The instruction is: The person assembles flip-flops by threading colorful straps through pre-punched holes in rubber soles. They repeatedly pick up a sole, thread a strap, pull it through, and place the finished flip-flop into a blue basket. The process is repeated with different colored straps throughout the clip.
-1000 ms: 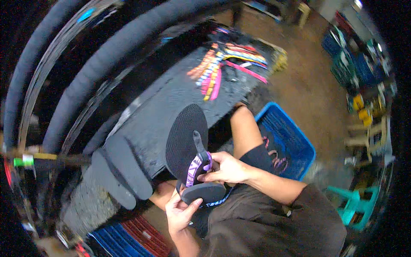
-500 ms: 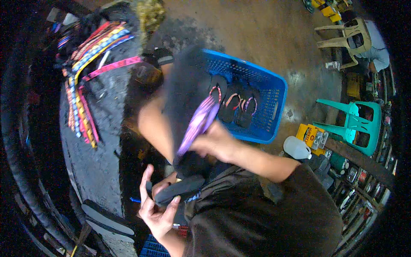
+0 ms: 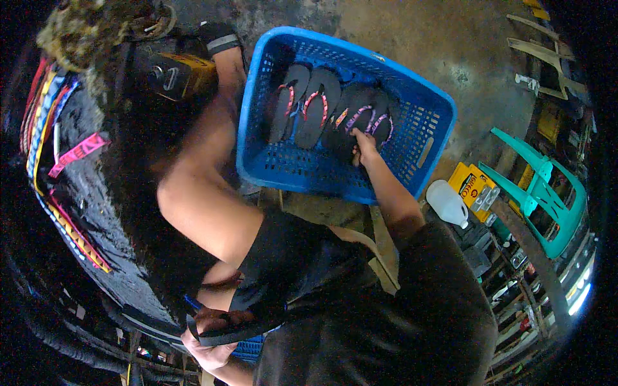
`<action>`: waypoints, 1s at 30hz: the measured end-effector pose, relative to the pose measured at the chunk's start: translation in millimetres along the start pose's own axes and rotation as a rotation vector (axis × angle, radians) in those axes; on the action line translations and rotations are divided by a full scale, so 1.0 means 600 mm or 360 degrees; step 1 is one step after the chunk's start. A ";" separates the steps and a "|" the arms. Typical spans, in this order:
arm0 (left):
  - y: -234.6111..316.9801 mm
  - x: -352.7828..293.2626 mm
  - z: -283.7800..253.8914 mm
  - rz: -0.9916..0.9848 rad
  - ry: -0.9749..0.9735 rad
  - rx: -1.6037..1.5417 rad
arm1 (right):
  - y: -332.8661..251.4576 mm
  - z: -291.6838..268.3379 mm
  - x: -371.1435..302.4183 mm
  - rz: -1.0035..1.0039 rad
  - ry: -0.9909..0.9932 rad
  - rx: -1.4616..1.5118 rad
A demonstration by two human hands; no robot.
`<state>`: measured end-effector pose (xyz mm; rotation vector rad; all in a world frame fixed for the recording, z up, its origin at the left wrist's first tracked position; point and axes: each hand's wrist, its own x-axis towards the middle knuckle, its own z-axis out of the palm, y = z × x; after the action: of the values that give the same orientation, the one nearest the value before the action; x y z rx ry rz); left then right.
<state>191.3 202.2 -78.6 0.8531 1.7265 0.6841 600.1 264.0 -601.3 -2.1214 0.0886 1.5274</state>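
My right hand point(image 3: 365, 148) reaches into the blue plastic basket point(image 3: 335, 188). Its fingers are bent around the heel-side strap area of a black flip-flop with a purple patterned strap point(image 3: 360, 117). Beside it lies another purple-strapped flip-flop point(image 3: 384, 127). Farther left in the basket are two with red patterned straps, one black flip-flop point(image 3: 314, 122) lying flat and another point(image 3: 287, 103) next to it. Low at the left, my left hand point(image 3: 209, 341) grips a dark flip-flop point(image 3: 241, 333), seen edge-on; its strap is hidden.
A dark worktop point(image 3: 96, 193) at the left bears colourful patterned straps point(image 3: 71, 228). A yellow-and-black container point(image 3: 183, 74) stands beside my leg. Right of the basket are a white plastic jug point(image 3: 447, 202), a yellow box point(image 3: 467, 182) and an overturned turquoise chair point(image 3: 547, 199).
My right hand has gone from mid-air down into the basket with the purple-strapped flip-flop. The left hand has dropped lower, still holding its dark flip-flop. The view has shifted.
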 end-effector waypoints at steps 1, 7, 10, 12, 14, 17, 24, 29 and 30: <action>0.001 0.002 0.000 -0.0012 -0.0014 0.0052 | 0.003 0.009 0.018 0.0030 0.0002 -0.0105; -0.018 -0.005 -0.022 0.0040 0.0105 0.0060 | 0.039 0.046 0.101 0.0234 0.0257 -0.0627; -0.023 -0.003 -0.025 0.0043 0.0277 -0.0062 | 0.057 0.038 0.089 0.0091 0.0248 -0.0208; -0.019 0.001 -0.014 0.0209 0.0236 -0.0067 | 0.054 0.027 0.055 -0.0008 0.0244 0.0023; -0.012 0.003 0.001 0.0353 0.0080 -0.0211 | 0.039 0.014 -0.008 -0.0068 0.0041 0.0305; -0.013 -0.024 0.011 0.0373 0.0212 -0.0863 | -0.035 0.006 -0.155 0.0103 -0.0107 0.0204; -0.100 -0.081 -0.101 0.1552 -0.0248 -0.0749 | -0.253 0.122 -0.663 -0.1298 -0.1397 -0.1121; -0.126 -0.170 -0.103 0.1444 0.0191 -0.0830 | -0.258 0.176 -0.997 -0.2454 -0.2536 -0.1589; -0.131 -0.184 -0.101 0.1438 0.0302 -0.0829 | -0.253 0.185 -1.038 -0.2610 -0.2562 -0.1791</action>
<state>138.4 64.4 -62.2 1.1975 1.1517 1.7671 330.8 293.8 -10.0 -0.0435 -2.5429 1.4338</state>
